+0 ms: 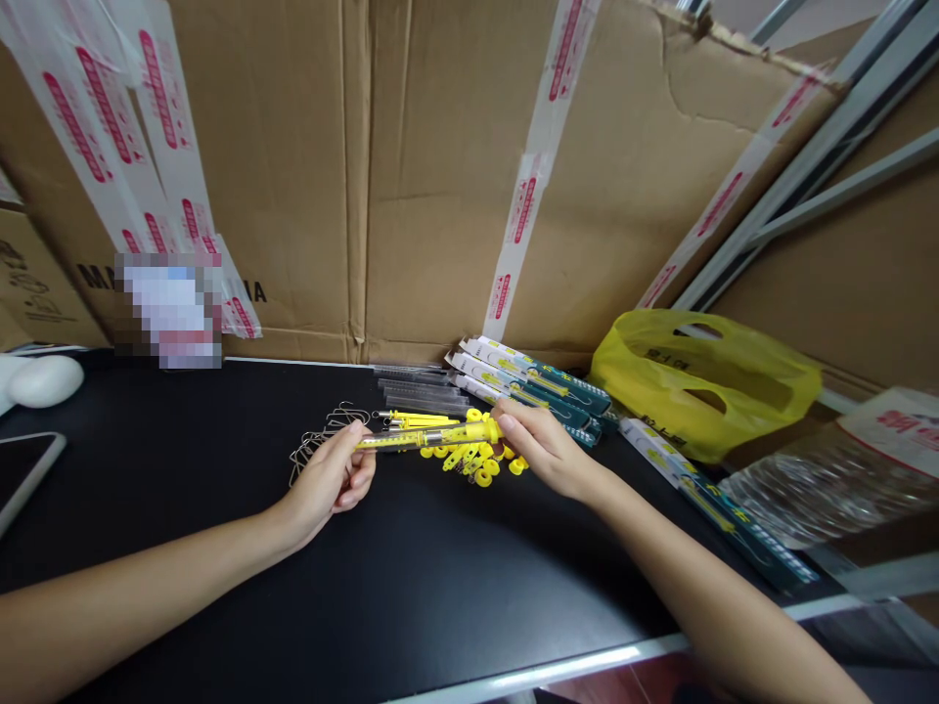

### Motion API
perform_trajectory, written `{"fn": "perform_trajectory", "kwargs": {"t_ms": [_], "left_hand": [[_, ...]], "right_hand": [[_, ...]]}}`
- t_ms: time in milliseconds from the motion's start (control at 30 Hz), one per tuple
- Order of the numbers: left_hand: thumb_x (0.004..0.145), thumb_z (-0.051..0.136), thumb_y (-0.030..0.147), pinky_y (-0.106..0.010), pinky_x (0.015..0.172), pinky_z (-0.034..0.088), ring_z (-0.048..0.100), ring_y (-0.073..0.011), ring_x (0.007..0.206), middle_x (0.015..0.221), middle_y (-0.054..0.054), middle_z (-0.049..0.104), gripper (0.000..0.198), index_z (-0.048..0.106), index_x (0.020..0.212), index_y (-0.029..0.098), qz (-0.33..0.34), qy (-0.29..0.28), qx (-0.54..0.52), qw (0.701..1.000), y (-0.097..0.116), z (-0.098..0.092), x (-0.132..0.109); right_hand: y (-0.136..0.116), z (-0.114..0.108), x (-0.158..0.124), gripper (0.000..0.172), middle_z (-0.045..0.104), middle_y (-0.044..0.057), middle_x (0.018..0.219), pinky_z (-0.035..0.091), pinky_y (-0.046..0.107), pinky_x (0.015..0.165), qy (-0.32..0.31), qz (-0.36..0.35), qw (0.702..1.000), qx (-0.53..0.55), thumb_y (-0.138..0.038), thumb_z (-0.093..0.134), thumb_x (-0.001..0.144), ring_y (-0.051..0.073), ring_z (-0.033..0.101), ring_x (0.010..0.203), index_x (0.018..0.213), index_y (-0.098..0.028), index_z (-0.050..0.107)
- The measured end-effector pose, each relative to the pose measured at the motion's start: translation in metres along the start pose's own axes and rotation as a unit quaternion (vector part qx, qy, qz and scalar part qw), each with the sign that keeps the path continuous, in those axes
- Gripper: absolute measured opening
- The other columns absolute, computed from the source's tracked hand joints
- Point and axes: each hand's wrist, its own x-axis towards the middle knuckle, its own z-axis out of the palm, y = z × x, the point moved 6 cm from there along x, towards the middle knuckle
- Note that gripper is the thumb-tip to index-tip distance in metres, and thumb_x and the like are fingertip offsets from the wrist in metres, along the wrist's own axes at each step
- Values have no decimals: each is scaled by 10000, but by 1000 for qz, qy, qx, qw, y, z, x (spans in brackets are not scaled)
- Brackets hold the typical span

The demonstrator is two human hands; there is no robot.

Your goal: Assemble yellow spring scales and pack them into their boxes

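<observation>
Left hand (pixel 332 476) and right hand (pixel 544 450) pinch opposite ends of a yellow tube (pixel 429 438), seemingly fitting it together; next move calls for straight alignment.

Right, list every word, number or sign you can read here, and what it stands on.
"MA", before the pixelated patch, on the cardboard box.
"IA", after it, same box.
Too small or blurred: print or marks on the tape, yellow bag, slim boxes, plastic container, left carton and yellow tube.

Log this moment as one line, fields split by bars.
left hand: grips clear tube by one end | right hand: grips its yellow end | on table: metal hooks, yellow pieces, slim boxes
</observation>
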Motion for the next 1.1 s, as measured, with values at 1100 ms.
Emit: {"fn": "perform_trajectory", "kwargs": {"t_ms": [1100], "left_hand": [[826, 570, 488, -118, 316, 259, 370, -31, 354, 519, 91, 442, 351, 400, 734, 194, -19, -8, 33, 999, -1, 2, -1]], "right_hand": [[11, -2, 2, 199, 592, -19, 685, 311, 174, 423, 76, 48, 958, 272, -369, 518, 921, 49, 417, 465, 1015, -196, 494]]}}
